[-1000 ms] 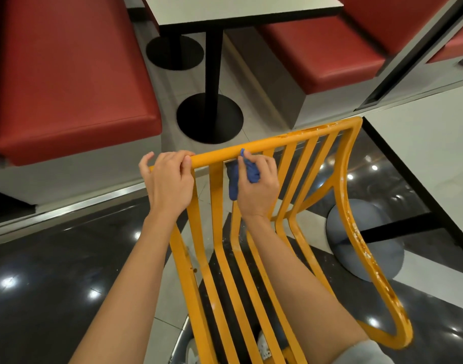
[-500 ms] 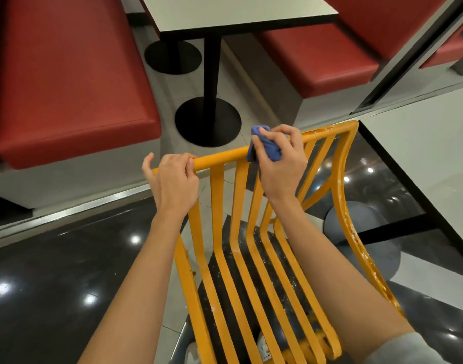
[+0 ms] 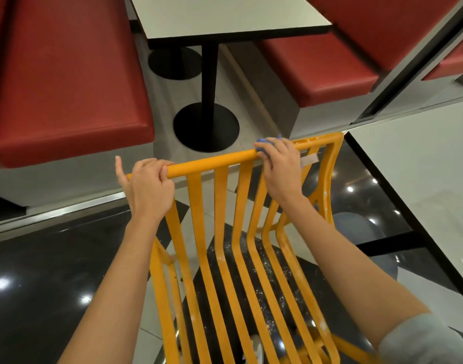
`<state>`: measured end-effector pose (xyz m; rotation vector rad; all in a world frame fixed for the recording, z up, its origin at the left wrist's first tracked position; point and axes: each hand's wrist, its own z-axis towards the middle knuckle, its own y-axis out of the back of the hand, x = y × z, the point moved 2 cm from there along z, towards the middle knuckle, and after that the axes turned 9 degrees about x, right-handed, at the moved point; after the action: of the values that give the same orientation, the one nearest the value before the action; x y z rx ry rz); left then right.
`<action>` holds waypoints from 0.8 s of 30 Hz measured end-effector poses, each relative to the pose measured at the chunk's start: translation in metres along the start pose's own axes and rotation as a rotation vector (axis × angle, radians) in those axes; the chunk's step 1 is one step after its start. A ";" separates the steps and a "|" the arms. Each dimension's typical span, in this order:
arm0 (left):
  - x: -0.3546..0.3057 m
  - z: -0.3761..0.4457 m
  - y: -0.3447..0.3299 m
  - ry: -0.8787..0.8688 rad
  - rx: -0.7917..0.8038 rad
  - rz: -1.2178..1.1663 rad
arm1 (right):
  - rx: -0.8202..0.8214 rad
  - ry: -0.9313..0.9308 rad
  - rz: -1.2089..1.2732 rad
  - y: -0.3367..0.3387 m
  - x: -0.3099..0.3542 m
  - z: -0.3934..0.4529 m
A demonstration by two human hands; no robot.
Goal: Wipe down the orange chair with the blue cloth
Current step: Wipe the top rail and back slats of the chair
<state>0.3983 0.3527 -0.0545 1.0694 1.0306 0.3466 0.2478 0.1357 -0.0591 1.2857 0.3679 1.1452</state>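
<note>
1. Left grip (image 3: 146,187) is wrapped round the top rail of the orange chair (image 3: 220,232) near its left end, fingers curled over the bar, thumb sticking up off to the side.
2. Right grip (image 3: 280,166) sits further along the same rail, close to the right corner, fingers curled over and pressing the blue cloth (image 3: 264,143) onto the bar.
3. Cloth is mostly hidden under that hand; only a bit of blue pokes out past the fingertips on the far side of the rail.
4. Chair is slatted metal, seen from behind and above, with the slats running down from the rail and bending into the seat. Paint looks scuffed with pale flecks, mostly along the right frame.
5. Glossy dark floor (image 3: 41,258) below, with ceiling lights reflecting in it.
6. Past the chair there's a white-topped surface (image 3: 225,17) on a black pedestal, with a red bench seat (image 3: 67,88) left of it and another one (image 3: 317,67) to the right.
7. Second white surface (image 3: 422,166) just right of the chair.
</note>
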 end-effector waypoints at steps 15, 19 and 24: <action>-0.085 -0.003 -0.059 -0.231 0.033 0.004 | -0.048 -0.080 0.557 0.038 -0.012 0.009; -0.082 0.004 -0.065 -0.179 0.007 -0.093 | 0.052 -0.002 0.501 0.046 0.008 0.048; -0.082 0.002 -0.066 -0.167 -0.065 -0.122 | 0.731 0.107 0.093 0.019 0.030 0.080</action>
<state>0.3426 0.2643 -0.0668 0.9555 0.9245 0.1874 0.3140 0.1134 -0.0070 1.8882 0.8677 1.2058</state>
